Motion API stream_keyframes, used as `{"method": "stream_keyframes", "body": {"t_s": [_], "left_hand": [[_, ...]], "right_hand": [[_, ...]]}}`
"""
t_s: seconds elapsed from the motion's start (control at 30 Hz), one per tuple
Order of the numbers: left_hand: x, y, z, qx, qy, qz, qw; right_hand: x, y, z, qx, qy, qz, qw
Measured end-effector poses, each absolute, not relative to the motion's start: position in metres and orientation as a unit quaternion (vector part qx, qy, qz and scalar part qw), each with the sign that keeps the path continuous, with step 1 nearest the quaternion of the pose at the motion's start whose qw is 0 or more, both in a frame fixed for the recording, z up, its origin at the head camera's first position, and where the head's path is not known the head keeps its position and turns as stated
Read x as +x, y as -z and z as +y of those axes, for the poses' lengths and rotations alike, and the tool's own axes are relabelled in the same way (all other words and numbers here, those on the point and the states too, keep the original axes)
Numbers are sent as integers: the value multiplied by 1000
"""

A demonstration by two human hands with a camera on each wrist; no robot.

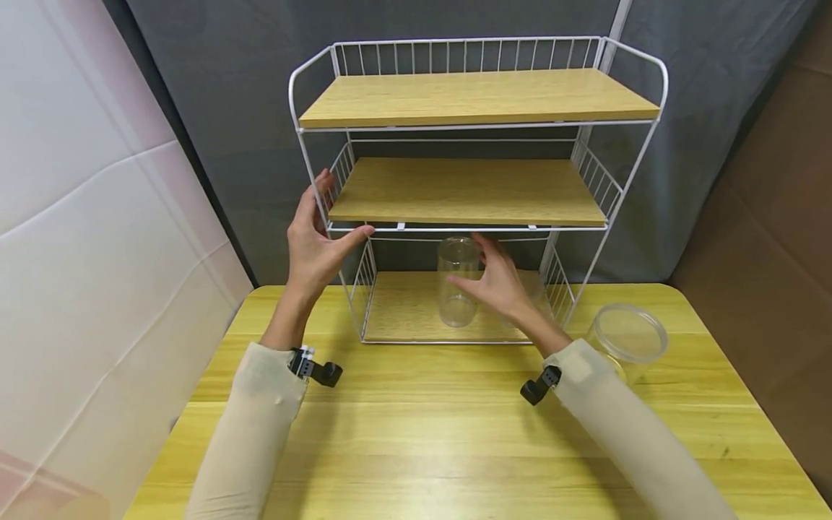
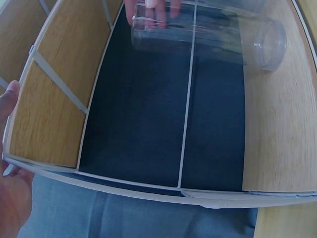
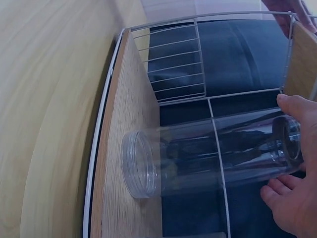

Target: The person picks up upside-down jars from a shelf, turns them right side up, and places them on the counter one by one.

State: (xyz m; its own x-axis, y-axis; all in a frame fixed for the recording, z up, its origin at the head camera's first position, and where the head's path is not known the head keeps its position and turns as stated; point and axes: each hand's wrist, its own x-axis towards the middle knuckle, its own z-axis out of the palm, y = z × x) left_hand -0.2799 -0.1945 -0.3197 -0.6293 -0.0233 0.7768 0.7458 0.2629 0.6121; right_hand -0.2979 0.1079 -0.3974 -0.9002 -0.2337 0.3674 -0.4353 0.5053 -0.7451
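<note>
A tall clear jar (image 1: 458,292) stands upright on the bottom board of a white wire rack (image 1: 481,123). My right hand (image 1: 497,285) holds it near the top from the right, thumb in front and fingers behind. In the right wrist view the thumb and fingers lie on opposite sides of the jar (image 3: 193,153). On the rack's left side my left hand (image 1: 315,242) grips the frame at the middle level. Its thumb lies by the front rail, and its fingers reach past the side wires.
A second clear container (image 1: 533,285) stands on the bottom board, partly hidden behind my right forearm. Right of the rack, a wide clear jar with a lid (image 1: 630,334) stands on the wooden table (image 1: 416,433). Above are the rack's middle board (image 1: 468,188) and top board (image 1: 477,94).
</note>
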Motion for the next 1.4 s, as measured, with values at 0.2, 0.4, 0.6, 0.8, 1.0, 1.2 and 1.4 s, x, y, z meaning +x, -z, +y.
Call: {"method": "stream_keyframes", "body": {"t_s": [0.2, 0.4, 0.6, 0.8, 1.0, 1.2, 1.4], "left_hand": [[-280, 321, -194, -251, 548, -717, 350], [-280, 321, -194, -256, 551, -712, 353], [-278, 321, -192, -250, 562, -709, 345], [-276, 320, -191, -244, 577, -702, 337], [-273, 319, -193, -236, 575, -713, 324], [-265, 320, -196, -223, 588, -717, 302], [-254, 326, -198, -219, 568, -734, 301]], "right_hand": [[-303, 399, 105, 193, -453, -863, 109], [-305, 400, 104, 209, -464, -853, 114], [-301, 399, 105, 204, -465, -854, 114], [-291, 397, 105, 217, -445, -862, 111], [-276, 393, 102, 244, -417, -864, 140], [-261, 391, 102, 263, -427, -854, 139], [-248, 388, 107, 283, -425, -846, 154]]}}
